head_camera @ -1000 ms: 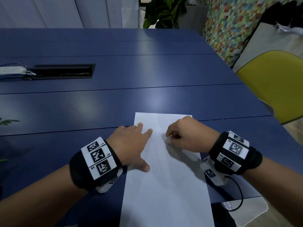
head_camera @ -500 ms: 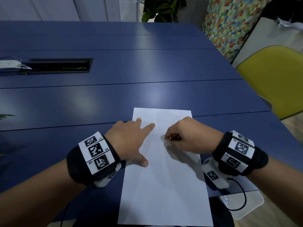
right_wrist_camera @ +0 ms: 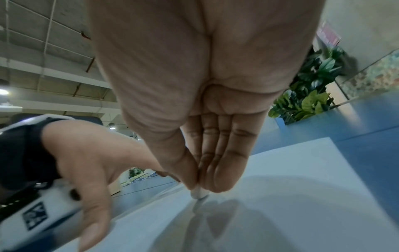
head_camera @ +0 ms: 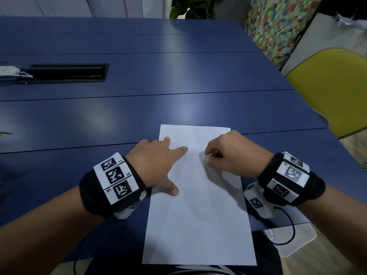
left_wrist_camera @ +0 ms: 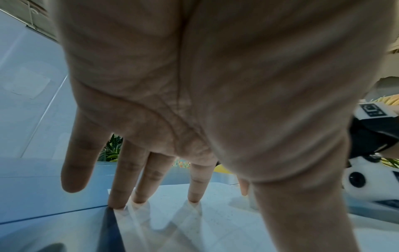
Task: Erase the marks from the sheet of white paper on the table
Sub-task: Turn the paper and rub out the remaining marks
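Observation:
A white sheet of paper (head_camera: 198, 215) lies lengthwise on the blue table (head_camera: 139, 108), its near end over the table's edge. Faint marks (head_camera: 190, 141) show near its far end. My left hand (head_camera: 158, 165) lies flat on the sheet's left edge, fingers spread and straight, fingertips (left_wrist_camera: 138, 199) pressing the paper (left_wrist_camera: 194, 230). My right hand (head_camera: 228, 153) is curled over the upper middle of the sheet. In the right wrist view its thumb and fingers pinch a small white eraser (right_wrist_camera: 199, 193) whose tip touches the paper (right_wrist_camera: 302, 196).
A black cable slot (head_camera: 67, 73) is set into the table at the far left, with a white power strip (head_camera: 8, 71) beside it. A yellow chair (head_camera: 333, 90) stands at the right. A plant (head_camera: 190, 8) stands behind the table's far edge.
The head view has tilted, so more of the sheet's far end shows. My right hand has shifted slightly right and toward the far end with the eraser. My left hand stays pressing the sheet.

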Available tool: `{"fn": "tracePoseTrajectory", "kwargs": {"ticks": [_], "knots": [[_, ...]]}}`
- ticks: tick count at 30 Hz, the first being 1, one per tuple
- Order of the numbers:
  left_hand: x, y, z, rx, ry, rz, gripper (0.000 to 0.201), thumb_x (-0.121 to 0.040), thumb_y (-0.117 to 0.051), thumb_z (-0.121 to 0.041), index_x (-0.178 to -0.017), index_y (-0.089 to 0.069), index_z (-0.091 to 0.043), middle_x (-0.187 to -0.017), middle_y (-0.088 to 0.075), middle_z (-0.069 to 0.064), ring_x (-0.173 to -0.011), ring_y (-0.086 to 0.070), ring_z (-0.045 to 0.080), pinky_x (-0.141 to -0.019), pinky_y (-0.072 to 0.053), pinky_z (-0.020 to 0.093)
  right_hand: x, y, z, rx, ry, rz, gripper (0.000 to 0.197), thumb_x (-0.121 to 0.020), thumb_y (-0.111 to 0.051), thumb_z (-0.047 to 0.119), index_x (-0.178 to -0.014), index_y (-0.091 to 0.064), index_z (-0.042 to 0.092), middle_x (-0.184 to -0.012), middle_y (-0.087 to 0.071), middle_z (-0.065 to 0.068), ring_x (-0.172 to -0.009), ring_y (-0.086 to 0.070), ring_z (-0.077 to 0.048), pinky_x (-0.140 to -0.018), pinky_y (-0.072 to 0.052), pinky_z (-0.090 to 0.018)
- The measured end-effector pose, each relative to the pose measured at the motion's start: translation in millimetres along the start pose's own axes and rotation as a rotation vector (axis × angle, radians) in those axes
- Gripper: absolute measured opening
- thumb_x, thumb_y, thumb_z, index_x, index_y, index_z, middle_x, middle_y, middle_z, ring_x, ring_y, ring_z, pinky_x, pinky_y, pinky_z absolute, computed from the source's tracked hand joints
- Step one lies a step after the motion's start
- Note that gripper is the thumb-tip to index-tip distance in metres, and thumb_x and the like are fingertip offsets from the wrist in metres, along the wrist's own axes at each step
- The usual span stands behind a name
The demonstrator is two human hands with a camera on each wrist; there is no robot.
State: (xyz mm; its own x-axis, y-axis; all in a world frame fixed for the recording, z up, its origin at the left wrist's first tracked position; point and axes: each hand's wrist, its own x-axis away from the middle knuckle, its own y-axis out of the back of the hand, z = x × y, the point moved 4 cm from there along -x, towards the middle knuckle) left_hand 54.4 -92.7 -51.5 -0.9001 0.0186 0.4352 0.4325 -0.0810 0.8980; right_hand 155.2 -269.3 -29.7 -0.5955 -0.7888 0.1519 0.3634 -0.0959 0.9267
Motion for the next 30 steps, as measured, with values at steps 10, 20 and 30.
{"fn": "tracePoseTrajectory", "kwargs": {"ticks": [10, 20, 30], "knots": [[-2, -1, 0, -0.007, 0.005, 0.002, 0.121, -0.07, -0.068, -0.086, -0.16, 0.001, -0.044, -0.139, -0.042, 0.005, -0.119, -0.053, 0.026, -0.091, -0.043, 0.041, 7, -4, 4, -0.009, 0.049, 0.015, 0.021, -0.091, -0.062, 0.025, -0.105, -0.077, 0.025, -0.085, -0.075, 0.011, -0.079, -0.067, -0.007, -0.074, -0.058, -0.032], [-6, 4, -5, -0.023, 0.01, 0.036, 0.113, -0.074, -0.066, -0.085, -0.16, 0.001, -0.053, -0.132, -0.042, 0.007, -0.117, -0.051, 0.028, -0.08, -0.03, 0.037, 12, -6, 3, -0.003, 0.047, 0.021, 0.017, -0.091, -0.064, 0.028, -0.102, -0.077, 0.026, -0.082, -0.074, 0.011, -0.076, -0.067, -0.007, -0.073, -0.058, -0.032], [-5, 5, -6, -0.032, 0.01, 0.036, 0.114, -0.074, -0.066, -0.085, -0.16, 0.002, -0.053, -0.134, -0.042, 0.008, -0.118, -0.051, 0.028, -0.08, -0.029, 0.038, 17, -4, 4, -0.023, 0.052, 0.037, 0.018, -0.092, -0.063, 0.028, -0.102, -0.078, 0.026, -0.083, -0.075, 0.012, -0.078, -0.068, -0.006, -0.074, -0.058, -0.029]]}}
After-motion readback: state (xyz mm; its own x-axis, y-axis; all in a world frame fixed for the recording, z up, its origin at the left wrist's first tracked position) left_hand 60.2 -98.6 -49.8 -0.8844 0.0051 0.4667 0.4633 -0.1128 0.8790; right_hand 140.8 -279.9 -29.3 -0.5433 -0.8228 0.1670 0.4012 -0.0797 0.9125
